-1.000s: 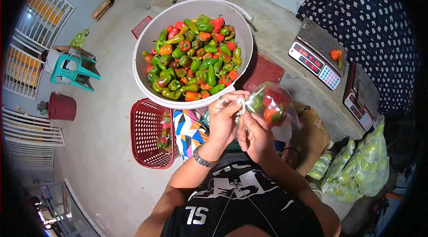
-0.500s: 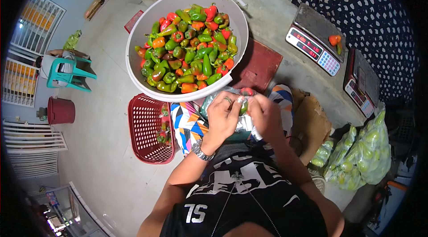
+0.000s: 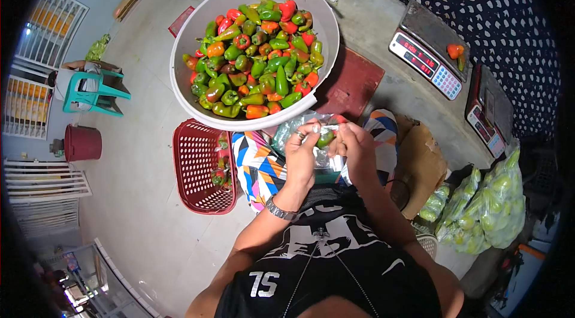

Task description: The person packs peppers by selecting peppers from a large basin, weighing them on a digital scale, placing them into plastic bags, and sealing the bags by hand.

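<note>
A small clear plastic bag (image 3: 325,138) with green and red peppers in it is held over my lap. My left hand (image 3: 301,153), with a ring and a watch, pinches one side of its top. Opposite it, my right hand (image 3: 358,149) pinches the other side, and the plastic stretches between the two. Beneath my hands lies more clear and greenish plastic (image 3: 287,129). Just beyond them stands a big whitish tub (image 3: 179,87) holding many red, green and orange peppers (image 3: 254,66).
At left, a red perforated basket (image 3: 194,168) contains bagged peppers (image 3: 221,162). Two digital scales (image 3: 428,57) (image 3: 488,114) stand at right, one bearing loose peppers (image 3: 457,53). Bags of green produce (image 3: 485,204) sit lower right. A teal chair (image 3: 90,90) is far left.
My hands have drawn slightly apart, with the plastic now stretched between the fingertips and the bagged pepper more exposed. The view has shifted a little.
</note>
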{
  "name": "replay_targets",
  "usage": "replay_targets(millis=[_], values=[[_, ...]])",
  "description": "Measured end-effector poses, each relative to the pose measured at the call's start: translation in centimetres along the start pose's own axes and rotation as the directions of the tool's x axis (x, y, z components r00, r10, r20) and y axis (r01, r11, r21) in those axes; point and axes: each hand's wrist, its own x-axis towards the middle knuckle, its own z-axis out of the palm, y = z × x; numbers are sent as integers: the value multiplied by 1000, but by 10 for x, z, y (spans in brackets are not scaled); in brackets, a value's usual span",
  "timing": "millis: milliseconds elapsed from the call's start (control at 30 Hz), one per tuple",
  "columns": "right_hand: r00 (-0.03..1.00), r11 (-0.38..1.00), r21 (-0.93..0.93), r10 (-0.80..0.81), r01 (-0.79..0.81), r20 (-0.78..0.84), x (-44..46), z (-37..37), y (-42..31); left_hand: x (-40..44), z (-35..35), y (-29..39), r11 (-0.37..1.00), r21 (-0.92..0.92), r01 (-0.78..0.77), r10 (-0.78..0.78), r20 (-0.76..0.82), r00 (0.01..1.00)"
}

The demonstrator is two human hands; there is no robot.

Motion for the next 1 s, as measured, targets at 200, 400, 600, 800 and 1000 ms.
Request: replay_targets(millis=[200, 400, 600, 800, 1000], values=[[917, 777, -521, -398, 353, 28, -22, 23, 21, 3, 20, 18, 917, -209, 339, -312, 152, 938], [958, 964, -99, -228, 247, 176, -21, -1, 9, 3, 34, 55, 893, -261, 367, -189, 522, 831], [583, 710, -171, -388, 683, 714, -11, -80, 42, 4, 33, 89, 988, -61, 145, 27, 974, 224], [630, 638, -273, -433, 720, 645, 2, -45, -28, 20, 25, 117, 954, 100, -282, -72, 992, 108], [694, 405, -564, -428, 720, 579, 6, -16, -59, 12, -18, 96, 938, 335, 87, -257, 508, 822]])
